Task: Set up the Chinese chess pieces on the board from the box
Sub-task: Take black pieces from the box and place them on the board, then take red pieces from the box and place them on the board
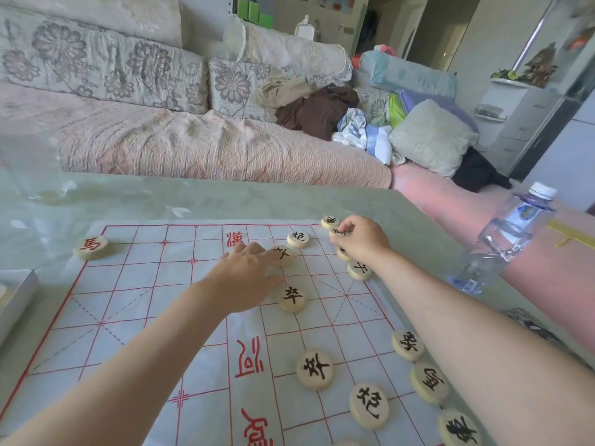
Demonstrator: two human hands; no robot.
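A white cloth chess board (135, 300) with red lines lies on the table. Several round wooden pieces with black characters stand along its right side, among them a soldier (291, 298), another soldier (314, 369) and a cannon (369, 406). My left hand (248, 278) reaches over the board, its straight fingers touching a black piece (285, 254). My right hand (360, 241) pinches a black piece (338, 232) at the far right edge, beside a corner piece (330, 221). One red horse piece (92, 247) lies at the far left corner.
A plastic water bottle (512, 233) stands to the right of the board. The edge of a white box (16, 297) shows at the left. A sofa (193, 143) with cushions and clothes runs behind the glass-topped table (145, 197).
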